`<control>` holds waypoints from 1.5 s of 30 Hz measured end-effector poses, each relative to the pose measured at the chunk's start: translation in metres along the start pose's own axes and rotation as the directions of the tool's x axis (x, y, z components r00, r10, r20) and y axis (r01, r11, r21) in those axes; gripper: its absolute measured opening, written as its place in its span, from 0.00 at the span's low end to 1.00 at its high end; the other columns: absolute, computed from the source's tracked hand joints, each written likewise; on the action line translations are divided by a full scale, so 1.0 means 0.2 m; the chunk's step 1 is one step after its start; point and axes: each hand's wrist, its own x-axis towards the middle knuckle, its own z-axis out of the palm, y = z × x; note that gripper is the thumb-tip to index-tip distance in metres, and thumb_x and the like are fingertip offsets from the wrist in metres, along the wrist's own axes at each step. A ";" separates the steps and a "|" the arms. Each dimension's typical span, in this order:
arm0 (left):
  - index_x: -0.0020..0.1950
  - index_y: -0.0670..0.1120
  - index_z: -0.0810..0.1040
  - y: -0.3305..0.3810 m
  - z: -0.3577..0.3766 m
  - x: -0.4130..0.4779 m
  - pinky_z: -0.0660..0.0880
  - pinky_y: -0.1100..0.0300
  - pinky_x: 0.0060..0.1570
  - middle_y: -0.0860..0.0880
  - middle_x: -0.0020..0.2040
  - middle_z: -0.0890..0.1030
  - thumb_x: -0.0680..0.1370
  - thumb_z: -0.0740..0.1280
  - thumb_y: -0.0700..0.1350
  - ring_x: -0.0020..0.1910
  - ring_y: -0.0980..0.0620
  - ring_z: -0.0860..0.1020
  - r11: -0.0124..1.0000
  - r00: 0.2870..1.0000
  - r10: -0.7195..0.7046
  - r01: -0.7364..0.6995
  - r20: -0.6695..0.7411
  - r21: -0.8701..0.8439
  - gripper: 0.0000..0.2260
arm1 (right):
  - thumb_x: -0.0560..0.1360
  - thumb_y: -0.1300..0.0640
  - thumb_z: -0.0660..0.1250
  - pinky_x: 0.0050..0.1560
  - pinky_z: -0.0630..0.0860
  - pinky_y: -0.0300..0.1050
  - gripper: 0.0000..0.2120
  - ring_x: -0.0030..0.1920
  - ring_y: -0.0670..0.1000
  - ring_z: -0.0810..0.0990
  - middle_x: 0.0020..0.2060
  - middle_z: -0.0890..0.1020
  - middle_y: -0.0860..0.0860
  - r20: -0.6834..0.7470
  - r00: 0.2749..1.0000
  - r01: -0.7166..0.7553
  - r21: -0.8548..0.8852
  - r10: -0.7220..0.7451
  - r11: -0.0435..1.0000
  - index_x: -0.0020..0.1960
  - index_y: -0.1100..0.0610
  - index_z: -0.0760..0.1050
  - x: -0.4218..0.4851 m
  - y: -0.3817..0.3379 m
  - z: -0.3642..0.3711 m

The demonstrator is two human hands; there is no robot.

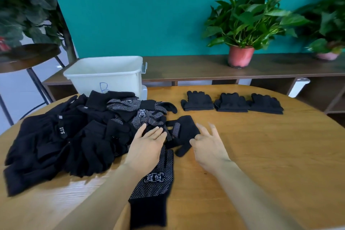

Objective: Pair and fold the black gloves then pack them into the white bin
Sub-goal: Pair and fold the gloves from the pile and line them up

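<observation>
A round worktop [261,155] of pale, grained wood fills the lower view. Behind it stand a flat teal wall [149,15] and a long, low shelf [186,69] of dark wood. On the shelf are a leafy green plant [246,20] in a pink pot [240,58] and, at the far right, a second, blurred plant [328,24].

At the back left edge of the worktop sits the white bin [104,76], smooth plastic and rectangular, with a blue letter B on its front wall. Just in front of it sprawls a loose pile of black gloves [65,136], soft knit, some speckled with white grip dots. To the right, well apart from the pile, three folded pairs [231,102] lie in a neat row.

Near the front, a dotted glove [155,188] lies flat, cuff toward the viewer, with a white printed logo. The left hand [147,147] rests on it, fingers straight; its grip is slack and has hold of nothing. Beside it lies a plain black glove [183,132]. The right hand [209,147] touches that glove's edge, fingers spread; I cannot tell whether its grip pinches the fabric.
</observation>
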 end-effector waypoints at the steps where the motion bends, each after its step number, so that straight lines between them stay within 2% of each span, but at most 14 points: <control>1: 0.57 0.45 0.84 0.00 0.00 0.02 0.59 0.48 0.67 0.47 0.57 0.84 0.61 0.81 0.40 0.59 0.52 0.81 1.000 1.000 0.013 -0.013 -0.011 0.003 0.25 | 0.80 0.58 0.56 0.75 0.44 0.60 0.13 0.76 0.55 0.56 0.52 0.82 0.50 -0.014 1.000 -0.019 0.013 0.019 1.000 0.57 0.53 0.77 -0.01 0.01 0.00; 5: 0.56 0.45 0.84 0.03 0.01 0.12 0.67 0.46 0.68 0.49 0.54 0.85 0.61 0.82 0.40 0.55 0.51 0.83 0.998 0.997 0.050 -0.052 -0.056 -0.028 0.23 | 0.68 0.62 0.70 0.65 0.56 0.55 0.05 0.53 0.57 0.77 0.28 0.79 0.49 -0.210 0.969 -0.116 0.090 0.133 0.989 0.36 0.54 0.78 0.04 0.07 0.02; 8: 0.53 0.47 0.85 0.03 0.04 0.25 0.73 0.46 0.64 0.51 0.50 0.86 0.61 0.82 0.41 0.51 0.52 0.84 0.997 0.996 0.056 -0.059 -0.063 -0.051 0.21 | 0.55 0.64 0.79 0.55 0.67 0.57 0.12 0.40 0.57 0.77 0.20 0.73 0.49 -0.244 0.942 -0.206 0.121 0.230 0.971 0.28 0.55 0.76 0.15 0.13 0.07; 11: 0.52 0.48 0.85 0.00 0.11 0.39 0.65 0.51 0.68 0.54 0.47 0.85 0.62 0.81 0.42 0.49 0.52 0.83 0.997 0.997 0.052 -0.054 -0.057 -0.046 0.20 | 0.61 0.54 0.81 0.54 0.70 0.60 0.12 0.43 0.59 0.77 0.24 0.77 0.50 -0.196 0.937 -0.263 0.144 0.288 0.954 0.30 0.56 0.79 0.27 0.17 0.11; 13: 0.56 0.47 0.83 0.01 0.15 0.47 0.58 0.53 0.71 0.52 0.50 0.85 0.70 0.77 0.44 0.53 0.50 0.82 0.996 0.998 0.064 -0.065 -0.019 -0.058 0.15 | 0.70 0.45 0.75 0.59 0.68 0.62 0.14 0.52 0.59 0.76 0.33 0.81 0.52 -0.105 0.942 -0.304 0.140 0.319 0.942 0.37 0.56 0.82 0.34 0.17 0.13; 16: 0.71 0.49 0.73 0.05 0.21 0.56 0.46 0.54 0.76 0.52 0.66 0.76 0.83 0.60 0.50 0.68 0.50 0.71 0.993 0.990 0.055 -0.042 0.127 -0.106 0.17 | 0.80 0.40 0.58 0.70 0.54 0.60 0.20 0.67 0.57 0.64 0.55 0.79 0.51 -0.089 0.946 -0.295 0.164 0.312 0.941 0.57 0.53 0.80 0.41 0.17 0.20; 18: 0.72 0.50 0.72 0.08 0.26 0.60 0.43 0.54 0.76 0.52 0.68 0.73 0.84 0.56 0.52 0.70 0.50 0.67 0.989 0.989 0.015 0.007 0.146 -0.150 0.18 | 0.81 0.43 0.57 0.71 0.48 0.58 0.19 0.71 0.55 0.59 0.62 0.75 0.49 -0.108 0.945 -0.276 0.233 0.307 0.932 0.63 0.52 0.77 0.44 0.17 0.23; 20: 0.69 0.49 0.74 0.09 0.28 0.62 0.44 0.53 0.76 0.51 0.67 0.73 0.84 0.57 0.53 0.69 0.50 0.67 0.983 0.989 -0.028 0.054 0.147 -0.178 0.17 | 0.79 0.47 0.65 0.69 0.48 0.57 0.14 0.71 0.55 0.62 0.59 0.78 0.49 -0.182 0.939 -0.237 0.275 0.293 0.932 0.60 0.52 0.78 0.44 0.16 0.25; 24: 0.62 0.53 0.74 0.08 0.22 0.62 0.52 0.56 0.72 0.56 0.59 0.77 0.83 0.59 0.54 0.63 0.53 0.72 0.971 0.994 -0.089 0.101 0.066 -0.219 0.11 | 0.64 0.54 0.80 0.61 0.56 0.56 0.10 0.58 0.57 0.77 0.39 0.82 0.47 -0.340 0.886 -0.195 0.345 0.315 0.918 0.41 0.52 0.81 0.43 0.18 0.26; 32: 0.52 0.52 0.76 0.07 -0.15 0.55 0.53 0.56 0.66 0.58 0.44 0.81 0.79 0.69 0.47 0.49 0.55 0.78 0.916 0.989 -0.114 0.068 -0.093 -0.396 0.03 | 0.67 0.56 0.78 0.64 0.62 0.64 0.08 0.56 0.56 0.77 0.39 0.82 0.46 -0.513 0.789 -0.095 0.443 0.339 0.891 0.43 0.53 0.80 0.25 0.20 -0.07; 38: 0.51 0.58 0.71 0.12 -0.53 0.44 0.58 0.49 0.71 0.64 0.40 0.79 0.79 0.65 0.46 0.48 0.63 0.78 0.768 0.977 -0.213 0.179 0.018 -0.615 0.07 | 0.69 0.57 0.76 0.65 0.58 0.59 0.05 0.56 0.56 0.78 0.39 0.83 0.47 -0.666 0.697 -0.061 0.312 0.264 0.948 0.42 0.53 0.80 0.06 0.17 -0.38; 41: 0.51 0.58 0.74 0.16 -0.66 0.41 0.64 0.45 0.68 0.62 0.39 0.77 0.78 0.60 0.57 0.48 0.61 0.76 0.617 0.956 -0.280 0.250 0.089 -0.746 0.07 | 0.70 0.58 0.75 0.65 0.59 0.59 0.04 0.56 0.57 0.78 0.40 0.84 0.48 -0.718 0.661 -0.071 0.229 0.217 0.971 0.42 0.54 0.80 -0.01 0.14 -0.47; 43: 0.49 0.60 0.74 0.19 -0.74 0.39 0.68 0.44 0.66 0.65 0.44 0.77 0.78 0.59 0.61 0.52 0.59 0.77 0.609 0.953 -0.292 0.248 0.078 -0.753 0.08 | 0.71 0.58 0.74 0.65 0.60 0.60 0.03 0.56 0.57 0.78 0.40 0.83 0.48 -0.745 0.639 -0.067 0.194 0.191 0.979 0.42 0.54 0.80 -0.05 0.12 -0.52; 45: 0.47 0.60 0.76 0.20 -0.79 0.38 0.74 0.51 0.62 0.64 0.45 0.79 0.80 0.65 0.53 0.51 0.62 0.79 0.574 0.943 -0.329 0.235 0.042 -0.784 0.03 | 0.70 0.58 0.74 0.65 0.61 0.60 0.03 0.56 0.57 0.77 0.41 0.83 0.48 -0.747 0.646 -0.049 0.163 0.156 0.985 0.42 0.54 0.80 -0.08 0.10 -0.55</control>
